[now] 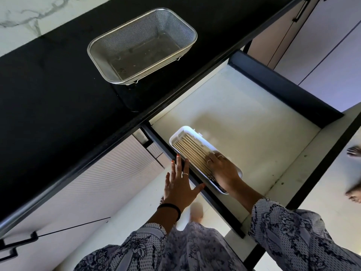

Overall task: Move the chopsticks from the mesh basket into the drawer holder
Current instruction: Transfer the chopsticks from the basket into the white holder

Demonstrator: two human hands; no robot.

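Note:
The steel mesh basket (142, 49) stands on the black counter with no chopsticks visible inside. A white holder (176, 134) lies in the open drawer against its left wall, filled with several pale wooden chopsticks (193, 151) laid side by side. My right hand (222, 169) rests flat on the chopsticks at the holder's near end, fingers straight, covering their near tips. My left hand (179, 182) lies with straight fingers on the drawer's dark left wall, just beside the holder.
The open drawer (254, 122) has a white floor and dark walls. The black counter (58, 85) runs diagonally above it, its edge overhanging the drawer's far end. Cabinet fronts with black handles lie at lower left and top right. Another person's feet show at the right edge.

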